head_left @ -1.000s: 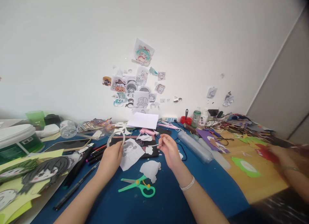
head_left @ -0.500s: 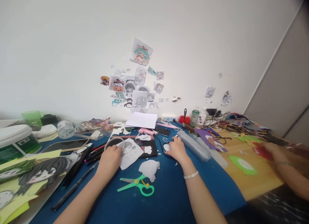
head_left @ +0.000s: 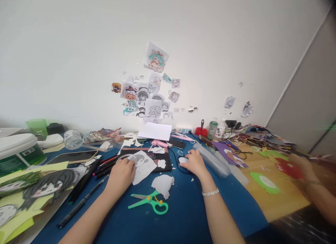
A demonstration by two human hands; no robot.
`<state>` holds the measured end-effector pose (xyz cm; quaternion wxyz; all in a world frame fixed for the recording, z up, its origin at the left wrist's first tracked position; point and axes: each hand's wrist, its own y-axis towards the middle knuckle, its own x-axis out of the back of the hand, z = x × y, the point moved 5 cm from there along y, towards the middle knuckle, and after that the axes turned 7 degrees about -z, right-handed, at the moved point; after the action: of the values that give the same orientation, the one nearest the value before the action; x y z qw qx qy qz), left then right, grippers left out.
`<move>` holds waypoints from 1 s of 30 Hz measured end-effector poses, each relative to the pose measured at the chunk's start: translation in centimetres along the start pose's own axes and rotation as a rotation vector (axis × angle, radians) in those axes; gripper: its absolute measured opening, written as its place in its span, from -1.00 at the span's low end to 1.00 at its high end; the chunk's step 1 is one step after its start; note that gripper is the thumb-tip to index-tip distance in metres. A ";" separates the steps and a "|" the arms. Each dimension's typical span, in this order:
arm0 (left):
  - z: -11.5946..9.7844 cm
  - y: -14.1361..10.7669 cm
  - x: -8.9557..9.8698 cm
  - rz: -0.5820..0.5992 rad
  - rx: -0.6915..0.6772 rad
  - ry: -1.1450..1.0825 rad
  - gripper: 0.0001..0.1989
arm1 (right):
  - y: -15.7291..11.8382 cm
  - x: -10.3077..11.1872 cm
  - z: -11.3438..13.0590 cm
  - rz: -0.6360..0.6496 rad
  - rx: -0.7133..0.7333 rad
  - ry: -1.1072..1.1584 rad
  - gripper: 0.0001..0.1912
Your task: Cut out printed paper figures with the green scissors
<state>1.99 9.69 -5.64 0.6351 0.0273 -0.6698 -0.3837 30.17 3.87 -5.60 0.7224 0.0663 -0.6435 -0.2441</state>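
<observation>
My left hand (head_left: 122,174) is closed round the near edge of a pale ring (head_left: 133,156) that looks like a tape roll. It covers part of a paper with a grey figure drawing (head_left: 144,168). My right hand (head_left: 196,163) is curled over the mat, a small rounded white piece (head_left: 183,160) between thumb and fingers; its fingertips are partly hidden. A black cable (head_left: 175,158) loops beside that hand. Between my forearms lie green-handled scissors (head_left: 151,201), blades apart and pointing left, touching or close to a white paper scrap (head_left: 163,185).
Pens (head_left: 81,202), a phone (head_left: 76,156) and a lidded tub (head_left: 19,153) are on the left with yellow sheets (head_left: 39,205). A pink glue gun (head_left: 159,143) and a clear plastic roll (head_left: 212,161) lie ahead. At right, another person's hand (head_left: 301,167) touches red paper (head_left: 287,167).
The pale ring has tipped flatter under my left hand. My right hand has shifted slightly right. The other person's hand and red paper have moved a little. The view has turned slightly.
</observation>
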 end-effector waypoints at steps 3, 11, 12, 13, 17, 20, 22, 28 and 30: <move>0.0 0.0 0.1 0.011 0.009 0.002 -0.70 | -0.2 -0.9 -0.2 0.081 -0.009 -0.043 -0.62; -0.1 0.0 0.2 0.031 0.014 -0.003 -0.70 | 0.0 -0.9 -0.6 0.042 -0.026 0.016 -0.76; -0.1 0.0 0.2 0.032 0.013 -0.003 -0.70 | 0.0 -0.7 -0.5 0.026 -0.029 0.029 -0.74; -0.1 0.0 0.2 0.032 0.011 -0.004 -0.70 | 0.0 -0.6 -0.5 0.010 -0.031 0.044 -0.73; -0.2 0.0 0.4 0.034 0.013 -0.006 -0.70 | 0.2 0.2 -0.4 -0.073 -0.049 0.130 -0.74; -0.3 0.0 0.5 0.041 0.017 -0.003 -0.70 | 0.5 0.8 -0.5 -0.139 -0.070 0.234 -0.74; -0.3 0.0 0.5 0.043 0.019 -0.002 -0.71 | 0.7 0.8 -0.6 -0.157 -0.080 0.314 -0.73; -0.3 -0.1 0.7 -0.035 0.020 -0.017 -0.72 | 0.7 0.6 -0.2 -0.083 -0.063 0.582 -0.72; -0.5 -0.1 1.4 -0.105 0.021 -0.085 -0.71 | 0.4 0.7 0.3 -0.051 -0.051 0.669 -0.73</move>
<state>2.10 8.67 -4.61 0.5848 0.0526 -0.6977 -0.4103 29.98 4.04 -4.77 0.8887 0.1410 -0.3624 -0.2428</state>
